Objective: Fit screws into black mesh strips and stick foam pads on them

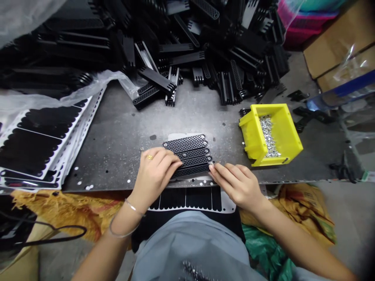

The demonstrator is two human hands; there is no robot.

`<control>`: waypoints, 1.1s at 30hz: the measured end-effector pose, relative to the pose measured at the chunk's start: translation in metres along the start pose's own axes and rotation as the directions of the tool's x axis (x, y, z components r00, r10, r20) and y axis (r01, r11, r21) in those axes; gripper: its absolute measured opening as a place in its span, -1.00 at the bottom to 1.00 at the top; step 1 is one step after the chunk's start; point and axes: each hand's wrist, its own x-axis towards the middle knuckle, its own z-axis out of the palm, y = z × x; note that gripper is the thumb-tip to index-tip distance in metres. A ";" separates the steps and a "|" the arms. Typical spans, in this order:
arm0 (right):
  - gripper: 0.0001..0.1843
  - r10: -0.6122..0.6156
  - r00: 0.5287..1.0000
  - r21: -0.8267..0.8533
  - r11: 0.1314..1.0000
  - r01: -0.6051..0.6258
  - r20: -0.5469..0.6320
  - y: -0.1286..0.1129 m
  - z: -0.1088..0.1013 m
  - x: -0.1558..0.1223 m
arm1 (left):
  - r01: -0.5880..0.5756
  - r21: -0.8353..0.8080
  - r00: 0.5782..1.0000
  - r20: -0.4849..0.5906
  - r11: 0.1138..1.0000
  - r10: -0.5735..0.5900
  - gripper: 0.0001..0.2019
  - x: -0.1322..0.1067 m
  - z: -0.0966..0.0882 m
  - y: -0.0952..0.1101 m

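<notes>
Several black plastic bars (pixel 189 150) with a mesh pattern lie side by side in front of me, with small silvery round pieces at some of their ends. My left hand (pixel 156 168) rests over the left part of the nearest bars, thumb and fingertips pressed together; what they pinch, if anything, is hidden. At the right end of the nearest bar, my right hand (pixel 236 181) has its thumb and forefinger closed in a pinch. Whatever sits between those fingertips is too small to name. To the right stands a yellow bin (pixel 288 134) with many small silvery metal pieces (pixel 269 136) inside.
A large heap of black plastic parts (pixel 187 58) covers the back of the grey table (pixel 123 128). Stacked white-edged sheets with black pieces (pixel 41 140) lie at left, partly under clear plastic. Another such sheet (pixel 187 201) lies on my lap. Cardboard boxes (pixel 336 39) stand far right.
</notes>
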 end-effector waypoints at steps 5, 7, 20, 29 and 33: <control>-0.88 -0.004 1.000 0.060 0.998 0.004 0.004 0.006 -0.005 0.008 | -0.024 0.020 0.999 -0.040 1.000 0.025 -0.95 -0.034 -0.011 0.001; -0.90 0.061 0.997 0.148 0.987 -0.066 0.041 0.008 -0.005 0.022 | -0.049 0.045 0.995 -0.087 0.998 0.052 -0.93 -0.043 -0.008 -0.002; -0.91 0.434 0.895 0.118 0.899 -0.422 -0.102 0.048 -0.008 0.041 | -0.259 0.224 0.922 -0.231 0.940 0.310 -0.66 -0.060 0.013 -0.020; -0.86 0.648 0.726 0.243 0.684 -0.688 0.230 0.045 -0.063 -0.059 | -0.450 0.241 0.849 -0.182 0.860 0.496 -0.77 -0.042 0.004 -0.035; -0.61 0.598 0.441 0.206 0.420 -0.884 0.669 -0.006 -0.029 -0.096 | -0.412 0.179 0.886 -0.151 0.893 0.439 -0.69 -0.046 0.004 -0.040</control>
